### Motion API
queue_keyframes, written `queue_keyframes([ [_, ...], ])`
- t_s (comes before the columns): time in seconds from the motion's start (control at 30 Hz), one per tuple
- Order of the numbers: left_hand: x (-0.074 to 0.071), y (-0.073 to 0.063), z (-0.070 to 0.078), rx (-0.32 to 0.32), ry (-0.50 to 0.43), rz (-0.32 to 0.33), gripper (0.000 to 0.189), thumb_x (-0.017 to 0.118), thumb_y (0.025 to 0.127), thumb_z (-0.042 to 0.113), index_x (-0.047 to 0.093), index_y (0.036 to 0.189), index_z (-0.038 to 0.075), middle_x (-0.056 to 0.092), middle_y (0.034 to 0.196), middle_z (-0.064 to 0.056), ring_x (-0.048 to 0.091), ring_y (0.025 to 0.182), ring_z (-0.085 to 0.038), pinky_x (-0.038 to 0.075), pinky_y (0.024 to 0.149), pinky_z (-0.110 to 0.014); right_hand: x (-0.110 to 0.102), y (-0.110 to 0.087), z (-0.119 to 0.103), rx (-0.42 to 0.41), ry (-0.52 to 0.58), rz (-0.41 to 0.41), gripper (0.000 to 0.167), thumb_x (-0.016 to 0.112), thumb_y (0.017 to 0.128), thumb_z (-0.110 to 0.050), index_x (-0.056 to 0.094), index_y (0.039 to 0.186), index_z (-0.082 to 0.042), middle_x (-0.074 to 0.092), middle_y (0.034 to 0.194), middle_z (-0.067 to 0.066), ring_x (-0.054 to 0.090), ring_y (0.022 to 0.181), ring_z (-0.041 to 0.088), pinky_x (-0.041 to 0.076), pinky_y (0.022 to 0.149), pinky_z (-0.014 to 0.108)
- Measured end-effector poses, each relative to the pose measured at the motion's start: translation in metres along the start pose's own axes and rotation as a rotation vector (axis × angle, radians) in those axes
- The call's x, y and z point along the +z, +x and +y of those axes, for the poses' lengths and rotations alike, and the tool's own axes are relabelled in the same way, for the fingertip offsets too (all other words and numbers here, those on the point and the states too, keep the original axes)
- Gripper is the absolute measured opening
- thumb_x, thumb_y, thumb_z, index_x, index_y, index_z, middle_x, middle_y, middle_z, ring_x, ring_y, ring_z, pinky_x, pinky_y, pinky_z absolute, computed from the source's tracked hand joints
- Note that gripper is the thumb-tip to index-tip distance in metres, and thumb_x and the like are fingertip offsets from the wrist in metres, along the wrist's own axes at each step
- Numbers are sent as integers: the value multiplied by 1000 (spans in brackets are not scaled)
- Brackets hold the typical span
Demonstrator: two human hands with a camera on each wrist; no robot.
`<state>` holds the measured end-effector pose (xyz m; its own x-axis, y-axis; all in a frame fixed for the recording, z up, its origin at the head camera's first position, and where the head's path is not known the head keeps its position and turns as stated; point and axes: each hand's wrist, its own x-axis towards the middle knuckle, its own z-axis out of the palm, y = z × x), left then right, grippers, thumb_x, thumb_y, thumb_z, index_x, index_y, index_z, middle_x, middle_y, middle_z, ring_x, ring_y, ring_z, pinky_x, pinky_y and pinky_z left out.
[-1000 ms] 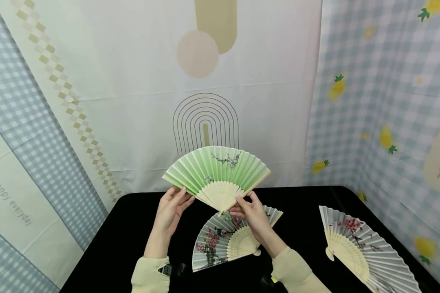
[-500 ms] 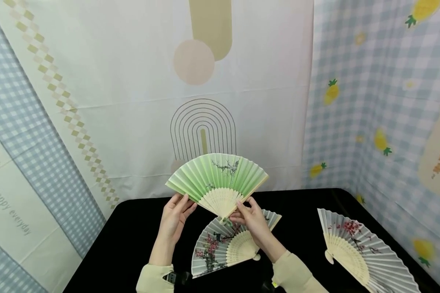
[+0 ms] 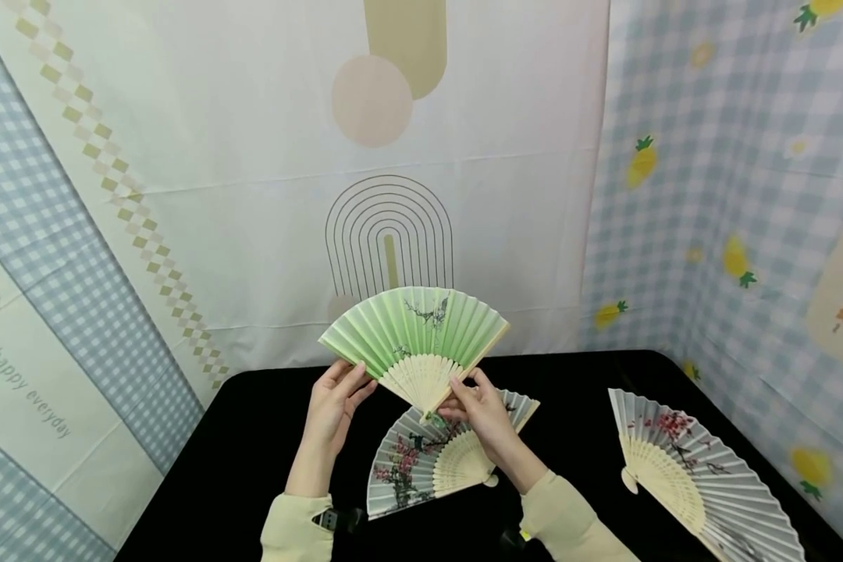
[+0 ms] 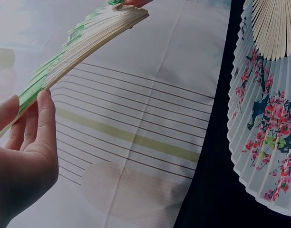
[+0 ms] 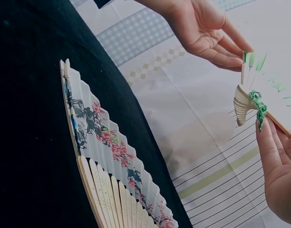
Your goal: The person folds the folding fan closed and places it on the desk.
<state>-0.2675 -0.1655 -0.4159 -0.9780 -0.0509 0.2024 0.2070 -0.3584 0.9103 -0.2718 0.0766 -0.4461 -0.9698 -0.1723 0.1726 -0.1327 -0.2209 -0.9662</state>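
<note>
A green folding fan (image 3: 414, 336) with a dark branch print is spread wide, held up over the far part of the table. My left hand (image 3: 333, 406) pinches its left outer rib between thumb and fingers, as the left wrist view also shows. Low on the right rib, near the pivot, my right hand (image 3: 481, 414) grips it with thumb and fingers. A green cord (image 5: 257, 107) hangs at the pivot in the right wrist view. Below the green fan, a white folding fan (image 3: 400, 480) with pink blossoms lies spread on the table, partly hidden by the right hand.
Another spread white fan (image 3: 709, 476) with red blossoms lies at the table's right side. The table has a black cover (image 3: 253, 437). Behind it hangs a pale printed cloth (image 3: 274, 234), with blue checked cloth (image 3: 759, 195) on the right.
The head view tilts down and back slightly, shifting everything in it. Both hands keep their hold on the green fan, which stays spread and turns only a little.
</note>
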Motion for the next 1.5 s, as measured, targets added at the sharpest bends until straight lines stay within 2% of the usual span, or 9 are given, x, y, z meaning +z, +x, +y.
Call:
queue_keyframes([
  [0.2, 1, 1, -1, 8, -5, -17, 41, 67, 99, 18, 59, 136, 2, 66, 121, -10, 68, 106, -21, 55, 95, -39, 1, 0, 0, -10, 15, 18, 35, 52, 108, -20, 45, 138, -3, 71, 106, 23, 73, 85, 18, 60, 79, 32],
  [0.37, 1, 2, -4, 5, -9, -14, 40, 65, 100, 17, 58, 135, -2, 67, 118, -9, 68, 101, -18, 57, 90, -35, 1, -1, 0, 7, 8, 13, 31, 50, 108, -19, 46, 134, -3, 70, 108, 24, 73, 86, 18, 60, 78, 31],
  [0.63, 4, 7, -4, 27, -22, -58, 43, 64, 101, 19, 56, 137, -2, 66, 117, -10, 68, 99, -16, 57, 87, -30, 1, 1, -2, -16, 26, -9, 32, 51, 108, -20, 45, 133, -2, 69, 111, 27, 74, 88, 18, 60, 79, 31],
  [1.0, 4, 6, -6, 9, -42, -79, 40, 60, 103, 14, 54, 137, -5, 67, 114, -9, 67, 98, -16, 57, 85, -27, 0, -2, 0, 24, 25, -25, 36, 51, 108, -24, 46, 135, 0, 70, 108, 23, 73, 88, 19, 60, 80, 32],
  [1.3, 3, 7, -4, 1, -16, -75, 39, 61, 103, 14, 55, 136, -6, 67, 114, -10, 66, 100, -20, 57, 85, -28, 2, -5, -1, 30, 24, -14, 33, 54, 107, -24, 50, 131, -2, 70, 106, 19, 73, 89, 21, 60, 82, 34],
  [1.5, 5, 7, -5, 7, 37, -64, 35, 62, 102, 15, 60, 131, -5, 67, 112, -11, 66, 101, -23, 57, 90, -34, 2, -5, 1, 28, 10, 7, 35, 55, 106, -23, 51, 133, 0, 70, 106, 21, 73, 87, 20, 60, 80, 33],
])
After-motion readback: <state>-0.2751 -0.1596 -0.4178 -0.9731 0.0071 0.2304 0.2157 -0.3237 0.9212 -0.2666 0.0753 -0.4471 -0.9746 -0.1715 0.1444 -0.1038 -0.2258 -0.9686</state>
